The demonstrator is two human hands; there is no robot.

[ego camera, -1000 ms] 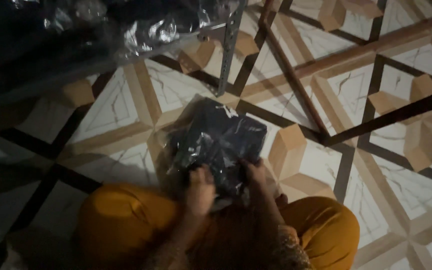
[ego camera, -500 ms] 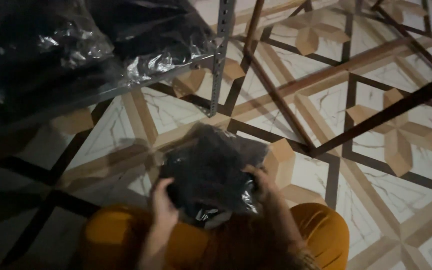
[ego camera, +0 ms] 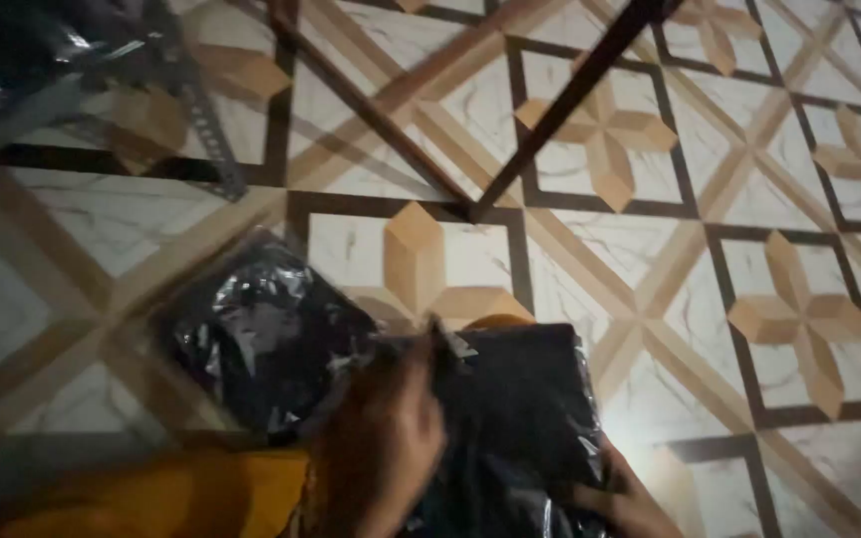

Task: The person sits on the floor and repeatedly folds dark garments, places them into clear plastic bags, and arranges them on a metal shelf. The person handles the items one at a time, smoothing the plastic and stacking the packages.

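Gripping a dark packet (ego camera: 525, 418) wrapped in clear, shiny plastic, I had my left hand (ego camera: 381, 448) curled over its upper left edge, fingers bent down across the wrap, while my right hand (ego camera: 630, 503) held it from underneath at the lower right — only a few fingertips showed there, so I could not tell how tightly they closed. The packet sat low in front of me, above my lap, tilted a little. Just beside it, to the left, a second packet (ego camera: 261, 334) of the same dark, glossy kind lay on the floor (ego camera: 650, 259), its near corner hidden behind my left hand — whether the two touched I could not tell. My orange trousers (ego camera: 151, 493) filled the bottom left. A perforated metal shelf leg (ego camera: 206, 125) stood at the upper left, blurred, and dark thin bars (ego camera: 570, 95) crossed the patterned tiles.
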